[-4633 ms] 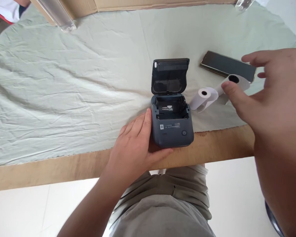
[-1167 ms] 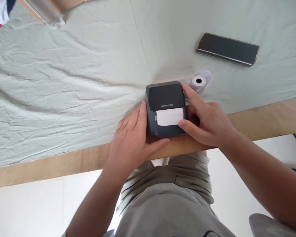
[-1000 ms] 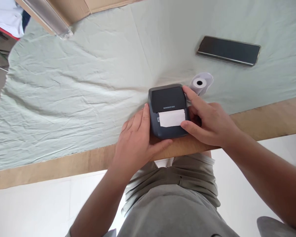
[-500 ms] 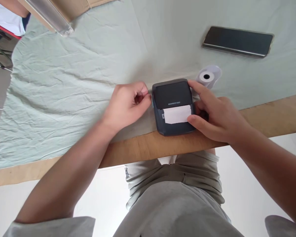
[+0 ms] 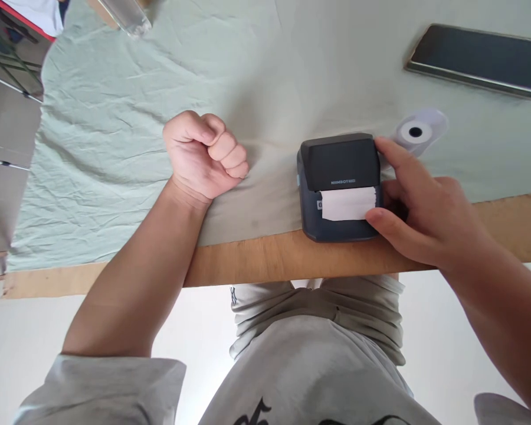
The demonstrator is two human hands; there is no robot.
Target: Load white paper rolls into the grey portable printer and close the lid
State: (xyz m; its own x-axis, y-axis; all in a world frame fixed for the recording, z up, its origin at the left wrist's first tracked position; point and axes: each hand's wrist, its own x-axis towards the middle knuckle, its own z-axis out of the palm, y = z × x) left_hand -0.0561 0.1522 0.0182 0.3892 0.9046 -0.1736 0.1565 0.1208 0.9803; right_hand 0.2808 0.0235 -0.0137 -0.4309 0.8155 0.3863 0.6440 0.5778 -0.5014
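Note:
A dark label printer [image 5: 341, 162] sits near the table's front edge, with a strip of white paper [image 5: 348, 204] coming out of its front slot. My right hand [image 5: 418, 203] grips the printer's right side, forefinger at the back corner and thumb by the paper's edge. To the printer's left, my left hand [image 5: 207, 154] is closed in a fist, palm side up, touching the cloth and with nothing visible in it. A white paper roll [image 5: 414, 132] with a dark core lies behind my right hand, partly unwound.
A dark phone [image 5: 482, 59] lies at the back right. A clear plastic-wrapped item [image 5: 126, 16] is at the back left. A pale green cloth [image 5: 115, 118] covers the table, whose bare wooden edge [image 5: 248, 260] runs along the front.
My left hand has moved left, away from the printer, and its pinched fingers have curled into a fist. The right hand keeps its hold on the printer. The camera view has shifted.

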